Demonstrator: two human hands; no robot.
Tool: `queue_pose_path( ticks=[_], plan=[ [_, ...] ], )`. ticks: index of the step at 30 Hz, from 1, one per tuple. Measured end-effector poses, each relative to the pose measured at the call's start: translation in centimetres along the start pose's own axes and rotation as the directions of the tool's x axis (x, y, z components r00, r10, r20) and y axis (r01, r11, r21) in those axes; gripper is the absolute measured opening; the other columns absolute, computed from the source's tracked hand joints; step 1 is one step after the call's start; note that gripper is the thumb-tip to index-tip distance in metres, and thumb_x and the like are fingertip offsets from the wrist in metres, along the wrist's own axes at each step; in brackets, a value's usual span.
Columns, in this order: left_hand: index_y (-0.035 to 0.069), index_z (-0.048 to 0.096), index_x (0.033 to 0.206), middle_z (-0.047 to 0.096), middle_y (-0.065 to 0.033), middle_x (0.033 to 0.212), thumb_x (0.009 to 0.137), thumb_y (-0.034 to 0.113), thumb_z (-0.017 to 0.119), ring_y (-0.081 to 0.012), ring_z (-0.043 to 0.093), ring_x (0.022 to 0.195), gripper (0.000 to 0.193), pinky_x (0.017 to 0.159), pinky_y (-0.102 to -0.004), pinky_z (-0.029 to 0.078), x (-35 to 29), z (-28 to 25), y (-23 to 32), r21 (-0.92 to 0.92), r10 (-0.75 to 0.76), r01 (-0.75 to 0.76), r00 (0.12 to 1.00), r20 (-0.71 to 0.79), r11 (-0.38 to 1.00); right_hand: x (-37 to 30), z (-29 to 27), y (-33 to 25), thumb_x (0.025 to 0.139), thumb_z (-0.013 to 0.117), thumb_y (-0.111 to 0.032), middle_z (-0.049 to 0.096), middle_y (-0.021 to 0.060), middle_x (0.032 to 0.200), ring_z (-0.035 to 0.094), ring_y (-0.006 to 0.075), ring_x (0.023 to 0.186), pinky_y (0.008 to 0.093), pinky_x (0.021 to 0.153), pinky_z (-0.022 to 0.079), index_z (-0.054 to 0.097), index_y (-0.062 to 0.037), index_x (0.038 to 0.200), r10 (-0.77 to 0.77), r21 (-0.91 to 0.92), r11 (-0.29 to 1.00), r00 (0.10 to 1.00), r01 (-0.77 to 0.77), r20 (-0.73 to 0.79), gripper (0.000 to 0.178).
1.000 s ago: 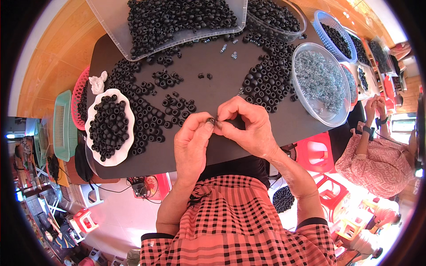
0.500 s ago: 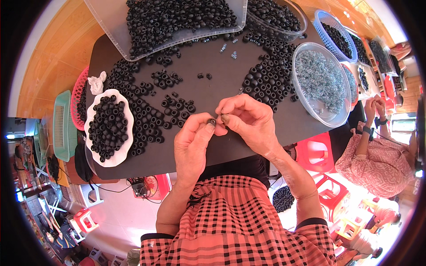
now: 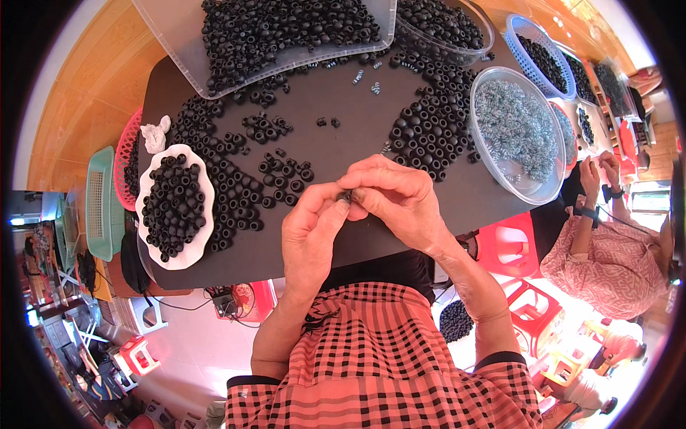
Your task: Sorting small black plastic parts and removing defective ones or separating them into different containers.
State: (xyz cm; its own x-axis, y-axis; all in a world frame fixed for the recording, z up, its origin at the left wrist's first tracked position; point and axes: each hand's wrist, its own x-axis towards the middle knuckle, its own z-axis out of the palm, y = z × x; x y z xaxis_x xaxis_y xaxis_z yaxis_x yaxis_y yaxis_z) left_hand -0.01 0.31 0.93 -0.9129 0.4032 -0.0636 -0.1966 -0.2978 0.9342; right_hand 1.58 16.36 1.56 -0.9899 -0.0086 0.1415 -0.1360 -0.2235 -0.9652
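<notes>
Fingers of the left hand (image 3: 310,232) grip a small dark piece (image 3: 346,195). Right hand (image 3: 401,204) fingertips meet it from the right; their grip cannot be determined. Neither hand nearer; long axis obscured. Beyond, black beads (image 3: 421,139) lie on the desk (image 3: 325,151).

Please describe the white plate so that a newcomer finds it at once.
On the dark table, go to the left end. Left of loose black parts sits the white plate, heaped with similar ones. Its wavy rim sets it apart from the pink basket and green basket nearby.
</notes>
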Motion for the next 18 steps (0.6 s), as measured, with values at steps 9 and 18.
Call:
queue_pose_path(
  ticks=[9,18],
  plan=[
    [-0.004,0.06,0.109,0.064,-0.0049,0.092,0.096,0.005,0.051,-0.0098,0.059,0.087,0.018,0.083,-0.0248,0.047,0.15,-0.22,-0.4,-0.05,0.013,-0.014,1.0,-0.017,0.999,-0.02,0.42,-0.04,0.086,0.061,0.008,0.063,0.0076,0.096,0.061,0.0088,0.072,0.0229,0.066,0.052,0.067,0.0019,0.1,-0.028,-0.022,0.999,0.999,0.027,-0.047,0.016],
    [-0.004,0.061,0.108,0.065,-0.0033,0.091,0.097,0.007,0.052,-0.0082,0.059,0.086,0.017,0.081,-0.022,0.046,0.17,0.14,-0.18,-0.041,0.021,-0.021,1.0,-0.018,0.999,-0.02,0.46,0.04,0.084,0.062,0.01,0.064,0.0086,0.098,0.062,0.0096,0.071,0.0233,0.064,0.053,0.07,-0.0005,0.1,-0.136,-0.146,0.981,0.99,0.128,-0.046,0.021]
  ],
)
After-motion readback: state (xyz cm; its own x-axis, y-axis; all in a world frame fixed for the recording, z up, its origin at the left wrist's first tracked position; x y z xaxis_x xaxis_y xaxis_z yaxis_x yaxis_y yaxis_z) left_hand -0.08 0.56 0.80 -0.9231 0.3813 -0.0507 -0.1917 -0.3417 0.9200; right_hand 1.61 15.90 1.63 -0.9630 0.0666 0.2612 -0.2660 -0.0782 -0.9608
